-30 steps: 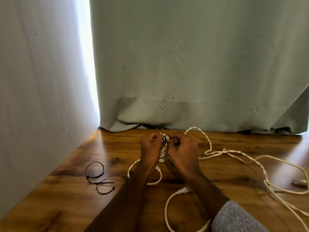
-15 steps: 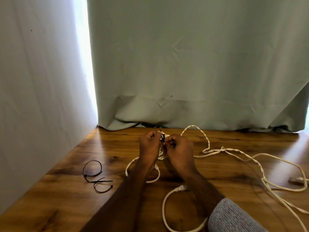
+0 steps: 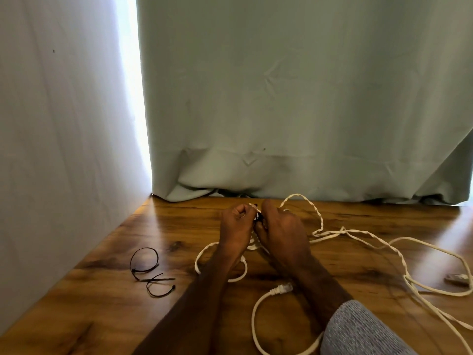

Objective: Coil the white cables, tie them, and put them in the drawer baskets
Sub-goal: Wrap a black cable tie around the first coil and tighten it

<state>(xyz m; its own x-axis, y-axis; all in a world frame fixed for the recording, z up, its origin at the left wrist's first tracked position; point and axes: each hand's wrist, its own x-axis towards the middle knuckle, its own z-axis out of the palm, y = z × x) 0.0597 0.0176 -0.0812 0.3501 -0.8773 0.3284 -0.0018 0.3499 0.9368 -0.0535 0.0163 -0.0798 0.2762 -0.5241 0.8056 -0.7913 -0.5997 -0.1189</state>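
A small coil of white cable (image 3: 222, 262) rests on the wooden table, its top gathered between both hands. My left hand (image 3: 236, 228) and my right hand (image 3: 280, 230) pinch a black cable tie (image 3: 258, 218) at the top of the coil, fingers closed. The coil's connector end (image 3: 282, 289) lies just below my right forearm. A second white cable (image 3: 378, 239), twisted and uncoiled, sprawls to the right across the table.
Two looped black cable ties (image 3: 151, 274) lie on the table at the left. A small connector (image 3: 458, 279) sits near the right edge. A pale green curtain (image 3: 294, 111) hangs behind the table, a white wall (image 3: 56, 149) at the left.
Both hands have kept working the black tie at the top of the coil, shifting slightly closer together. The cables on the table have not moved.
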